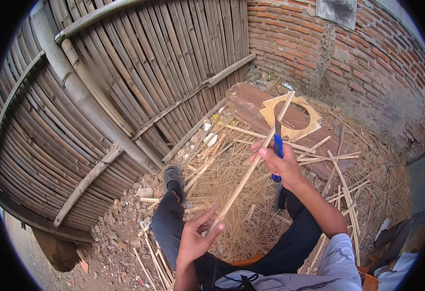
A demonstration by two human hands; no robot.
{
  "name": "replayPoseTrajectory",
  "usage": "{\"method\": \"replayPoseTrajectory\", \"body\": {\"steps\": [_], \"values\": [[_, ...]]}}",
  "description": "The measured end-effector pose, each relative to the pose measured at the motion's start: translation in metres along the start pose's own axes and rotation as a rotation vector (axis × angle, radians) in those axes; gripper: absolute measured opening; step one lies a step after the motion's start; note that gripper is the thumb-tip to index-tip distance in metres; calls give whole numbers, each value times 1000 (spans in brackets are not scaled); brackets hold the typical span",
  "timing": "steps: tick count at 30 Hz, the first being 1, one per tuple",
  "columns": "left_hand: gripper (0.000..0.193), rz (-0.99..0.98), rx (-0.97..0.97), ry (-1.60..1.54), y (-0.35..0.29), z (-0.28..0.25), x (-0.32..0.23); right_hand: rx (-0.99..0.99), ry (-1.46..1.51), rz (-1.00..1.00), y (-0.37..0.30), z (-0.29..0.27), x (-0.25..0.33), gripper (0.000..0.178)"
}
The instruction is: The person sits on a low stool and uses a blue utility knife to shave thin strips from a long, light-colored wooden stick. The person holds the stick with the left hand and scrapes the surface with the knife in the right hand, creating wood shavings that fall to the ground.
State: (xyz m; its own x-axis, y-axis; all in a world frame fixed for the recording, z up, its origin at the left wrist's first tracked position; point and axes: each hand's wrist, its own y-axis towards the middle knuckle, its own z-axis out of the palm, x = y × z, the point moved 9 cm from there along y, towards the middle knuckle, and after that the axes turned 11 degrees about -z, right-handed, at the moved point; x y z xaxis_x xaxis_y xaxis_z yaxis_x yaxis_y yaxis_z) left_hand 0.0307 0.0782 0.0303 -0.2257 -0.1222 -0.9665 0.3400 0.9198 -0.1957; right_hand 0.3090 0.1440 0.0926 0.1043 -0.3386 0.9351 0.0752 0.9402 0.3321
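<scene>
A long, pale bamboo strip [244,185] slants across the middle of the view, from low near my lap up toward the far right. My left hand [194,239] pinches its lower end between thumb and fingers. Farther up, my right hand [281,164] grips a blue-handled utility knife [278,147] and steadies the strip with thumb and fingers. The knife's blade points away from me and lies close against the strip; whether it cuts in cannot be told. Thin shavings [232,179] cover the ground under both hands.
Beyond lies a brown board [246,100] bearing a pale, many-cornered frame [269,116] with a round hole. Loose strips [347,194] are scattered at right. A bamboo fence [140,63] stands left, a brick wall [290,39] behind. Another person's leg [392,237] shows at right.
</scene>
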Motion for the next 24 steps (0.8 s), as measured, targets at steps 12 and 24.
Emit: {"method": "replayPoseTrajectory", "body": {"steps": [12,24], "values": [[38,-164,63,-228,2,-7,46,-54,-70,-81,3,-6,17,38],[34,-3,-113,-222,-7,-4,-13,302,-875,-782,-58,75,61,34]]}}
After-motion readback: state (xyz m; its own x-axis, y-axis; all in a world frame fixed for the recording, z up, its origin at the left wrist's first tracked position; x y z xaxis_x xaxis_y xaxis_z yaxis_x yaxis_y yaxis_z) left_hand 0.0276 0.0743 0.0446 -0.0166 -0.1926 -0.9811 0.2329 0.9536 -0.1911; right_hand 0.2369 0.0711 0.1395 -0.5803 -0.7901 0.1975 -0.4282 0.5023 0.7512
